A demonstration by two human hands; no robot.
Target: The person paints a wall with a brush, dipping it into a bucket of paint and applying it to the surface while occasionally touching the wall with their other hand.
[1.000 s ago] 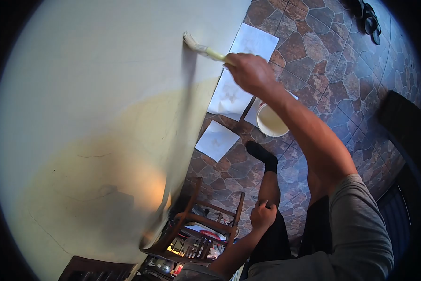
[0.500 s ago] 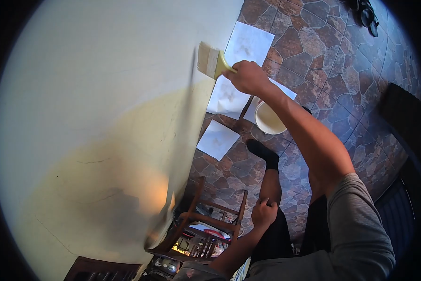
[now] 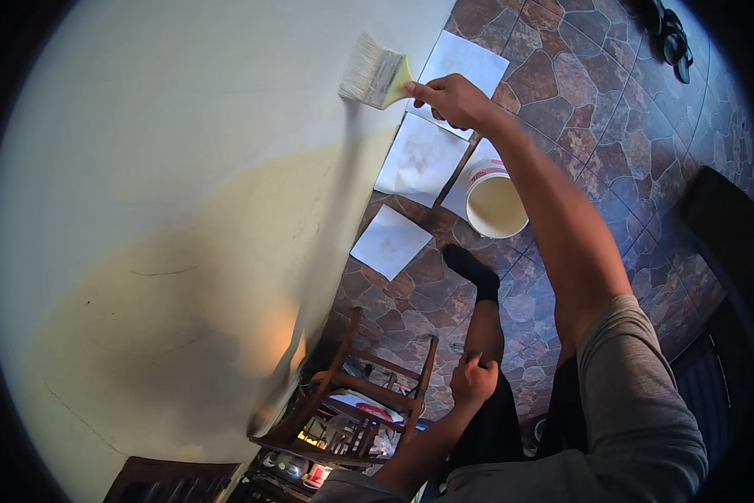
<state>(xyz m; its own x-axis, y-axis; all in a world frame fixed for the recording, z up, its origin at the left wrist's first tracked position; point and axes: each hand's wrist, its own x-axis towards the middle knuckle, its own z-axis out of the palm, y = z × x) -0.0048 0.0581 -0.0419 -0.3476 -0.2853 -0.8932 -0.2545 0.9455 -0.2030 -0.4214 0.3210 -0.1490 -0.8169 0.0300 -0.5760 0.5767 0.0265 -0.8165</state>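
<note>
Fingers of our right hand are closed around the handle of a brush, our thumb along its near side. From the head view, we see the brush just left of those fingers, its bristles spread out at the pale wall; we cannot tell for sure whether they touch it. Below and left of the right fingers, the wall bears a yellowish patch. Well below them, our left hand rests on our leg, its fingers curled; we cannot tell how tightly they are shut. On the floor, one sheet lies beyond the right fingers, and a bucket of pale liquid stands below them. Left of the left fingers is a wooden chair.
</note>
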